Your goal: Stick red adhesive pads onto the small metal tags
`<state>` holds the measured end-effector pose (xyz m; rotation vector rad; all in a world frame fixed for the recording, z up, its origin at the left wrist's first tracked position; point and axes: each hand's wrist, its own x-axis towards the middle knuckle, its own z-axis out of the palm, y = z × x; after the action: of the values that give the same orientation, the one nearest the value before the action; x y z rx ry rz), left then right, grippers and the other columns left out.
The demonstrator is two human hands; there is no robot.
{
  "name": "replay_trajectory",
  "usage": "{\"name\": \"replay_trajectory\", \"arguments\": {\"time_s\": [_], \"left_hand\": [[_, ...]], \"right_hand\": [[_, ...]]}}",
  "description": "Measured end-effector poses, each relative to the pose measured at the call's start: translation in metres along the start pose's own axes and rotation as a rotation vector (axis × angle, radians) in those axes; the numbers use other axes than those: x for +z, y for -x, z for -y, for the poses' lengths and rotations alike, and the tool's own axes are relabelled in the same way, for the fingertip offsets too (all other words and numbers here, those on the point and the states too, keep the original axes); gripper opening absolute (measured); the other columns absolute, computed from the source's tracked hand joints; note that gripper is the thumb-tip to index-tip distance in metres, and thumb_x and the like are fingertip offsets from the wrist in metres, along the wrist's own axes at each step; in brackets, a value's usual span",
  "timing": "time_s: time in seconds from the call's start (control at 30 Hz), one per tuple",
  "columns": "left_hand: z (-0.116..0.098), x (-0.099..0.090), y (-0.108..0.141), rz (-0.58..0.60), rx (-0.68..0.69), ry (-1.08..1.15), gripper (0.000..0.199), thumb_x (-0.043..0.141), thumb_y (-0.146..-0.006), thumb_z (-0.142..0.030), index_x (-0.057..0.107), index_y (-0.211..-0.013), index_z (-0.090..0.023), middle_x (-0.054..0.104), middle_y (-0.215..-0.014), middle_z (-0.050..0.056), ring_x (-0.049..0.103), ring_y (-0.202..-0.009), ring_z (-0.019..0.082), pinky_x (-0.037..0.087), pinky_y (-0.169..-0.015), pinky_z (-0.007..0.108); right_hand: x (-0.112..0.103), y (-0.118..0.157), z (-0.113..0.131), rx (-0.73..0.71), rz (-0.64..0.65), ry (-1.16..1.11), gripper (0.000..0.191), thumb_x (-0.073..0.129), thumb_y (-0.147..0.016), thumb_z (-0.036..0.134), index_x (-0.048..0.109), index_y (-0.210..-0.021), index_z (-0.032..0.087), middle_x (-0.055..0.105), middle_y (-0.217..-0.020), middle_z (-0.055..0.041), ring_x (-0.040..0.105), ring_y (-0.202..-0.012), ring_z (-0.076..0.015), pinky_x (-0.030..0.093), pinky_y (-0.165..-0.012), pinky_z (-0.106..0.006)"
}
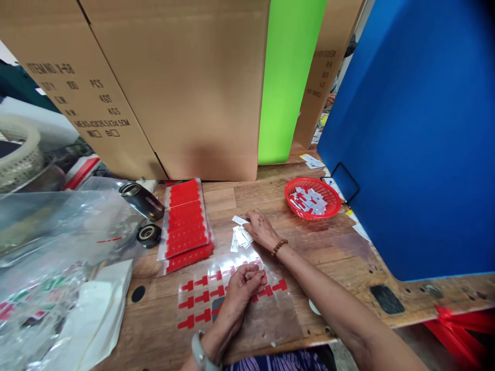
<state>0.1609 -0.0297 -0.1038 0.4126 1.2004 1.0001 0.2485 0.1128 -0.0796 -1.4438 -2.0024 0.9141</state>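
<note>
Partway, looks like: red stickers (pixel 186 322) left on clear sheet (pixel 276 319), loose white cards (pixel 240 236) beyond sheet by right hand (pixel 263 231), red-marked ones in basket (pixel 333 201) right of sheet. Left hand (pixel 237 293) curled over sheet; can't tell either grip tbh.

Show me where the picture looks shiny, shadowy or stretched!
In the head view, white glare shines on the clear sheet near the left hand; a soft shadow darkens the low part of the cardboard; the blue board fades to black at the top right corner, where things look stretched.
</note>
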Motion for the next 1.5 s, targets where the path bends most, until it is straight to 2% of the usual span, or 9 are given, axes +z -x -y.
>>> {"name": "replay_trajectory", "arguments": {"time_s": [0.17, 0.57, 0.67, 0.83, 0.93, 1.03, 1.2, 1.4, 1.5], "left_hand": [[0.004, -0.002, -0.002, -0.030, 0.026, 0.001, 0.051, 0.085, -0.055, -0.038, 0.061, -0.093, -0.012, 0.070, -0.088, 0.010, 0.068, -0.076, 0.016, 0.051, -0.072, 0.027], [0.007, -0.005, -0.004, 0.004, 0.027, -0.015, 0.052, 0.084, -0.056, -0.038, 0.060, -0.094, -0.013, 0.071, -0.093, 0.011, 0.068, -0.080, 0.016, 0.050, -0.075, 0.026], [0.002, -0.002, 0.001, 0.015, 0.028, -0.016, 0.049, 0.083, -0.058, -0.036, 0.060, -0.094, -0.013, 0.071, -0.091, 0.010, 0.067, -0.080, 0.015, 0.050, -0.076, 0.026], [0.003, -0.002, -0.001, 0.007, 0.042, -0.018, 0.052, 0.085, -0.054, -0.038, 0.060, -0.091, -0.013, 0.071, -0.091, 0.011, 0.068, -0.077, 0.016, 0.050, -0.074, 0.026], [0.007, -0.004, -0.005, -0.003, 0.044, -0.016, 0.055, 0.086, -0.051, -0.041, 0.060, -0.091, -0.013, 0.071, -0.091, 0.011, 0.068, -0.077, 0.017, 0.050, -0.073, 0.027], [0.005, -0.003, -0.003, 0.008, 0.052, -0.016, 0.051, 0.085, -0.055, -0.039, 0.061, -0.092, -0.013, 0.071, -0.088, 0.011, 0.068, -0.077, 0.017, 0.050, -0.075, 0.028], [-0.001, 0.000, 0.002, 0.025, 0.034, -0.038, 0.047, 0.082, -0.061, -0.036, 0.059, -0.094, -0.012, 0.071, -0.089, 0.010, 0.067, -0.078, 0.014, 0.050, -0.075, 0.025], [-0.004, 0.000, 0.005, 0.007, 0.011, 0.027, 0.040, 0.074, -0.071, -0.040, 0.060, -0.095, -0.011, 0.070, -0.094, 0.014, 0.068, -0.079, 0.017, 0.052, -0.074, 0.027], [-0.014, 0.004, 0.009, 0.109, -0.052, 0.185, 0.040, 0.064, -0.080, -0.046, 0.061, -0.094, -0.009, 0.070, -0.087, 0.015, 0.069, -0.074, 0.020, 0.054, -0.073, 0.031]], "right_hand": [[0.009, -0.016, 0.004, 0.065, 0.070, 0.231, 0.015, 0.056, -0.080, 0.015, 0.063, -0.092, 0.011, 0.062, -0.103, -0.0159, 0.056, -0.096, -0.0237, 0.040, -0.079, -0.030], [-0.002, 0.005, -0.018, 0.066, 0.166, 0.343, 0.018, 0.053, -0.073, 0.006, 0.065, -0.082, 0.016, 0.067, -0.078, -0.0051, 0.059, -0.070, -0.0155, 0.031, -0.056, -0.023], [-0.004, 0.008, -0.014, 0.023, 0.140, 0.341, 0.017, 0.050, -0.081, 0.010, 0.065, -0.086, 0.015, 0.066, -0.080, -0.0068, 0.058, -0.074, -0.0166, 0.034, -0.060, -0.024], [0.006, 0.004, 0.007, -0.152, 0.103, 0.299, 0.024, 0.058, -0.084, 0.023, 0.059, -0.107, 0.016, 0.056, -0.113, -0.0116, 0.049, -0.103, -0.0207, 0.036, -0.085, -0.029], [0.011, 0.005, 0.009, -0.228, 0.142, 0.247, 0.023, 0.068, -0.076, 0.021, 0.062, -0.098, 0.016, 0.056, -0.111, -0.0104, 0.045, -0.106, -0.0223, 0.033, -0.091, -0.034], [0.009, 0.010, -0.002, -0.234, 0.156, 0.165, 0.011, 0.063, -0.077, 0.012, 0.063, -0.087, 0.015, 0.058, -0.101, -0.0080, 0.047, -0.100, -0.0202, 0.033, -0.090, -0.033], [-0.005, 0.016, -0.028, -0.140, 0.149, -0.033, 0.012, 0.056, -0.072, 0.003, 0.060, -0.071, 0.015, 0.058, -0.074, -0.0008, 0.051, -0.073, -0.0133, 0.039, -0.072, -0.025], [-0.027, 0.025, -0.024, -0.039, 0.107, -0.334, 0.007, 0.057, -0.075, 0.021, 0.057, -0.080, 0.016, 0.057, -0.070, 0.0026, 0.050, -0.062, -0.0107, 0.041, -0.059, -0.022], [-0.030, 0.042, -0.011, -0.013, 0.063, -0.569, 0.017, 0.061, -0.075, 0.030, 0.056, -0.085, 0.018, 0.057, -0.076, 0.0024, 0.051, -0.063, -0.0101, 0.043, -0.059, -0.021]]}}
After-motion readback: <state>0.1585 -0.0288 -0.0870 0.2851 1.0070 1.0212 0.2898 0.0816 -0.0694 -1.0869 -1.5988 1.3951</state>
